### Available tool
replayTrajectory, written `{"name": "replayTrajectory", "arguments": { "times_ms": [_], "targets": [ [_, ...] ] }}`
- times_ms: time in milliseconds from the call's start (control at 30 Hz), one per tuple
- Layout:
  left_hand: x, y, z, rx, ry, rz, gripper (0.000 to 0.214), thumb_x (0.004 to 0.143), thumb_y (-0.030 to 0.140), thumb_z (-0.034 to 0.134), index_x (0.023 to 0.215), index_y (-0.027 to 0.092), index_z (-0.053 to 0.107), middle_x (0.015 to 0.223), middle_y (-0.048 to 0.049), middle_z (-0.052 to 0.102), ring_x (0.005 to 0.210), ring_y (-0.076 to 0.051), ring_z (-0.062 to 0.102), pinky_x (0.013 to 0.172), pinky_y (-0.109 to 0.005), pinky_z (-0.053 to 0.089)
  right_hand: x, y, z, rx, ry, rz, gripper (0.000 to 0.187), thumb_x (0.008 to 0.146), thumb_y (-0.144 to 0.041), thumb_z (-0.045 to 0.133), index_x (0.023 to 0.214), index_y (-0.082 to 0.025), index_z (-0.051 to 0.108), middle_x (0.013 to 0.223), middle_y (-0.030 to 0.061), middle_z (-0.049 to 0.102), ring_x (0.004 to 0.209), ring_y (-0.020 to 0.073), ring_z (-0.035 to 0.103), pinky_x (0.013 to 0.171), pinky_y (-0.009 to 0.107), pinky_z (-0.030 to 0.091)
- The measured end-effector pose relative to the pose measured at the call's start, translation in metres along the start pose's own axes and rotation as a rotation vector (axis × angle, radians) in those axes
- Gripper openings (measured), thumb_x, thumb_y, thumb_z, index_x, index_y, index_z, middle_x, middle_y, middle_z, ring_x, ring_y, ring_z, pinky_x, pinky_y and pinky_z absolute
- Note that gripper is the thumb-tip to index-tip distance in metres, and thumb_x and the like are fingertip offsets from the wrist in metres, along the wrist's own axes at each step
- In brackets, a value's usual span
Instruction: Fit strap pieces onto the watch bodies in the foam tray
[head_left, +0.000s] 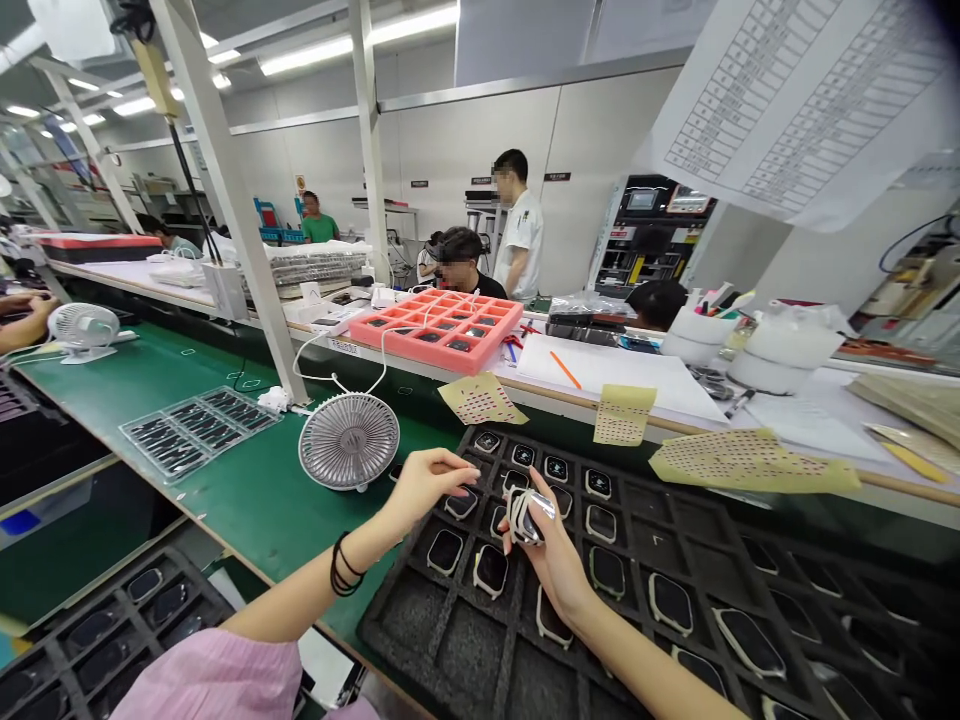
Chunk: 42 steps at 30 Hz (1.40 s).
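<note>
My right hand (559, 560) is closed around a small bundle of silver smartwatch cases (530, 515), held above a black foam tray (465, 625). Just left of it, my left hand (429, 485) hovers with thumb and fingertips pinched together; whatever sits between them is too small to make out. Beneath both hands, smartwatches lie face up in the tray's compartments. A few, such as one watch (598, 484) near the back, have lit screens. A dark-faced watch (490, 570) rests in front of the hands.
A grey round fan (349, 441) stands left of the tray, near a clear blister tray (199, 430) on the green bench (247, 500). Behind, a shelf carries a pink foam tray (480, 352). Yellow label sheets (625, 414) hang from its edge. Another black tray (112, 640) is lower left.
</note>
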<state>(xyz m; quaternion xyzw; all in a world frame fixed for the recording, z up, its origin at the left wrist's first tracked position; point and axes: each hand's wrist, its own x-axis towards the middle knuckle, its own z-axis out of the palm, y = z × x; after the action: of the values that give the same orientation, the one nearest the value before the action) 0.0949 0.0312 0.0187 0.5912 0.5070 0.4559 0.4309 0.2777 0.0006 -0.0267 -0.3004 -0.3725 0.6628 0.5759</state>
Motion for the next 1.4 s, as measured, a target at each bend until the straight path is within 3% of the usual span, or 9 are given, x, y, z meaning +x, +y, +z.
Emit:
{"name": "replayTrajectory", "arguments": {
  "times_ms": [133,233,433,800,967,1033,1100,1233,1400],
  "targets": [
    [0.002,0.008,0.039,-0.196,-0.124,-0.049,0.028,0.065,0.035,0.075,0.077,0.011,0.072,0.064,-0.0046,0.069,0.057,-0.014,0.062,0.048,-0.021,0.051,0.001,0.000,-0.002,0.003,0.039,-0.012,0.071,0.081,-0.045,0.062,0.141,-0.032,0.028,0.084,-0.0016,0.065,0.069,0.0165,0.060,0.059,0.029,0.048],
    [0.004,0.005,0.052,-0.229,-0.147,-0.049,0.029,0.065,0.036,0.075,0.077,0.010,0.073,0.062,-0.0036,0.068,0.052,-0.012,0.059,0.049,-0.022,0.050,0.003,0.000,-0.004,-0.003,0.070,-0.001,0.067,0.080,-0.046,0.062,0.139,-0.034,0.032,0.087,-0.0017,0.065,0.070,0.0155,0.060,0.060,0.028,0.049],
    [0.004,0.001,0.057,-0.262,-0.122,-0.082,0.035,0.062,0.036,0.078,0.084,0.010,0.075,0.061,-0.0036,0.069,0.049,-0.012,0.058,0.052,-0.023,0.050,0.005,0.000,-0.005,0.006,0.123,-0.016,0.066,0.076,-0.048,0.065,0.136,-0.034,0.039,0.092,-0.0012,0.065,0.077,0.0165,0.060,0.064,0.027,0.050],
    [0.004,0.002,0.064,-0.257,-0.103,-0.055,0.038,0.061,0.040,0.077,0.083,0.009,0.075,0.060,-0.0045,0.068,0.048,-0.012,0.055,0.048,-0.022,0.047,0.005,0.001,-0.005,-0.001,0.127,-0.031,0.067,0.078,-0.046,0.064,0.138,-0.036,0.035,0.099,-0.0006,0.065,0.079,0.0172,0.061,0.062,0.028,0.050],
    [-0.004,-0.002,0.071,-0.165,-0.112,0.079,0.041,0.076,0.043,0.065,0.099,0.011,0.073,0.060,-0.0015,0.061,0.046,-0.010,0.051,0.045,-0.022,0.041,0.007,0.002,-0.007,-0.012,0.160,-0.034,0.062,0.076,-0.047,0.065,0.133,-0.035,0.043,0.107,0.0005,0.064,0.089,0.0195,0.061,0.066,0.029,0.051],
    [-0.007,-0.003,0.071,-0.125,-0.193,0.124,0.044,0.085,0.042,0.054,0.118,0.013,0.064,0.053,0.0025,0.054,0.044,-0.008,0.046,0.046,-0.020,0.038,0.009,0.002,-0.010,0.002,0.179,-0.043,0.060,0.076,-0.048,0.065,0.131,-0.035,0.045,0.112,0.0006,0.063,0.095,0.0203,0.060,0.069,0.029,0.051],
    [-0.010,-0.003,0.070,-0.124,-0.361,0.083,0.052,0.090,0.040,0.047,0.136,0.015,0.045,0.044,0.0069,0.047,0.039,-0.007,0.041,0.044,-0.018,0.034,0.011,0.002,-0.013,0.018,0.217,-0.059,0.059,0.076,-0.049,0.065,0.130,-0.035,0.046,0.116,0.0003,0.061,0.101,0.0206,0.059,0.073,0.029,0.051],
    [-0.011,-0.002,0.060,-0.142,-0.715,-0.052,0.080,0.088,0.037,0.053,0.147,0.019,0.003,0.041,0.0102,0.049,0.032,-0.005,0.038,0.039,-0.014,0.028,0.013,0.001,-0.015,0.018,0.270,-0.068,0.062,0.076,-0.050,0.064,0.132,-0.035,0.044,0.111,0.0008,0.064,0.100,0.0210,0.060,0.074,0.030,0.050],
    [-0.009,-0.006,0.057,-0.081,-0.795,-0.024,0.087,0.086,0.032,0.057,0.147,0.020,-0.005,0.040,0.0126,0.046,0.032,-0.005,0.037,0.040,-0.013,0.031,0.011,0.002,-0.014,0.003,0.286,-0.066,0.065,0.074,-0.051,0.066,0.132,-0.034,0.044,0.105,0.0008,0.064,0.089,0.0202,0.062,0.068,0.030,0.051]
  ]
}}
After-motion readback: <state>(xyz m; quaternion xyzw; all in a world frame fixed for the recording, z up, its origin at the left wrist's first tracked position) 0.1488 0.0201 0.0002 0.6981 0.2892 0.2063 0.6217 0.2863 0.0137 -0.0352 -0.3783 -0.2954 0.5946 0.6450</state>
